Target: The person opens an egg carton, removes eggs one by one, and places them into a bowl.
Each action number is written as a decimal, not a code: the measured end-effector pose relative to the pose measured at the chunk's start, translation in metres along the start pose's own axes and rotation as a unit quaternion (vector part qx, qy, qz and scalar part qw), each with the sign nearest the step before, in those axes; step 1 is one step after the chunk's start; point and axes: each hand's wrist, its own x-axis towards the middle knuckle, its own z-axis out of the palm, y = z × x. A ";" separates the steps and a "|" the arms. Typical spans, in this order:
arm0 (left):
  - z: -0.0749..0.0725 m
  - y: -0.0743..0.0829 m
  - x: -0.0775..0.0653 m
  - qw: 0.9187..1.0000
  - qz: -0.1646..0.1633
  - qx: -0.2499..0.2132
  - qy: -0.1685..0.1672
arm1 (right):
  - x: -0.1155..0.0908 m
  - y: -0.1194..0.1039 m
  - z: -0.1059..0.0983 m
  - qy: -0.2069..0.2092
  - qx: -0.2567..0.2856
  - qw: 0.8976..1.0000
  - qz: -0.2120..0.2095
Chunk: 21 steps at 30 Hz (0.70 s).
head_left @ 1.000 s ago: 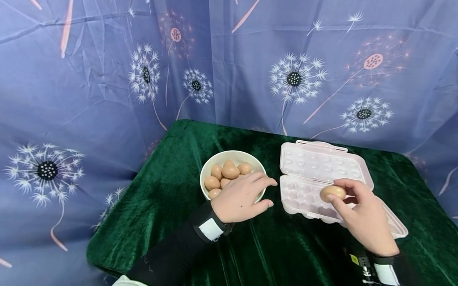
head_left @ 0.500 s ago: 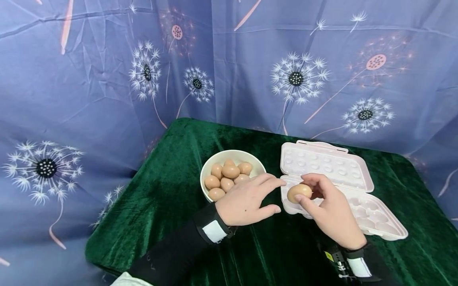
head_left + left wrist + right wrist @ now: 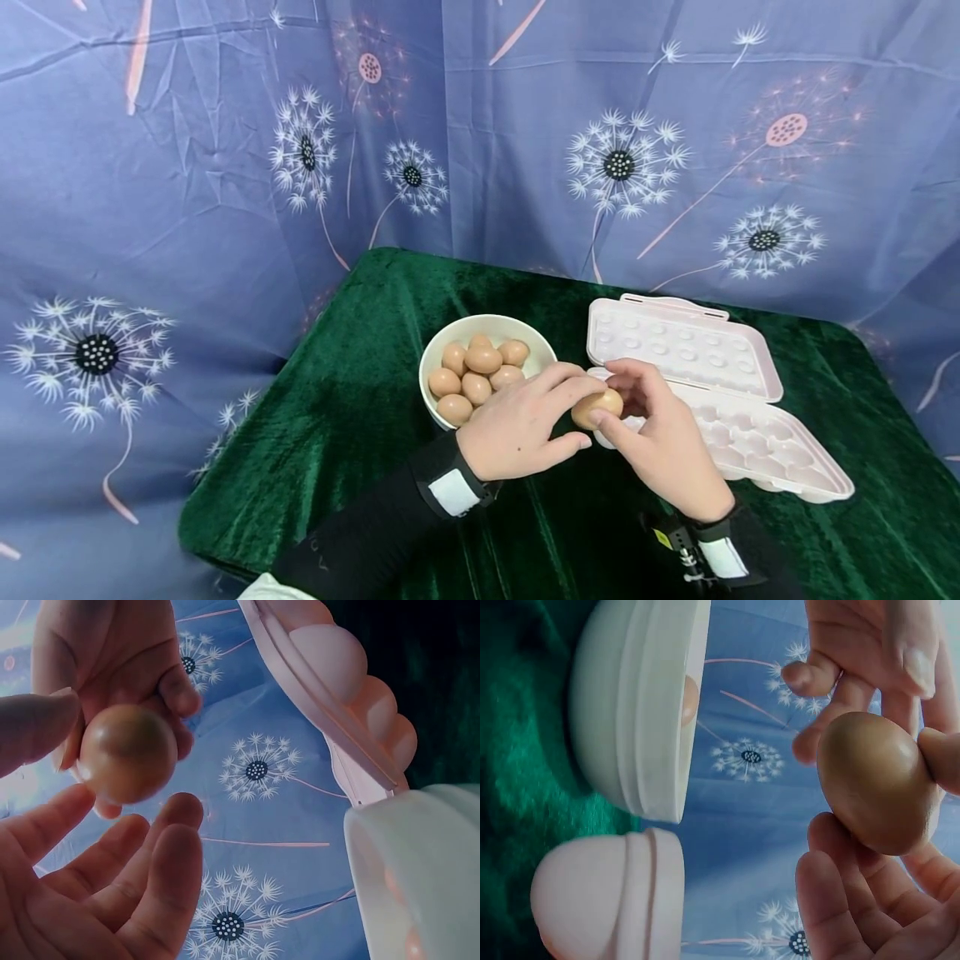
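Observation:
My right hand (image 3: 667, 442) pinches a brown egg (image 3: 596, 409) between thumb and fingers, held above the left end of the pale pink egg carton (image 3: 821, 492). Reaching in from the other side, my left hand (image 3: 517, 425) has its fingers loosely extended, with the fingertips right at the egg. In the left wrist view, the egg (image 3: 129, 754) sits between the two hands, the left fingers spread beneath it. The right wrist view shows the egg (image 3: 877, 780) side-on. Behind my left hand is a cream bowl (image 3: 487, 320) of several brown eggs (image 3: 483, 360), partly covered by that hand.
The carton's lid (image 3: 686, 346) lies folded back toward the curtain (image 3: 517, 208), and the cups visible on its right side hold no eggs. A green velvet cloth (image 3: 322, 417) covers the table. The bowl stands just left of the carton.
My right hand has carried the egg leftward from over the middle of the carton to my left hand's fingertips. My left hand has shifted slightly right, uncovering more eggs in the bowl.

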 end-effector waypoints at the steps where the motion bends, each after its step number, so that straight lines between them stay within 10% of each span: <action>1: 0.001 0.001 0.000 1.000 0.001 0.005 0.002 | 0.000 0.000 0.001 0.000 0.001 1.000 -0.001; 21: 0.009 0.004 0.000 0.998 0.019 0.052 0.028 | -0.002 -0.001 0.008 -0.015 0.049 0.999 0.016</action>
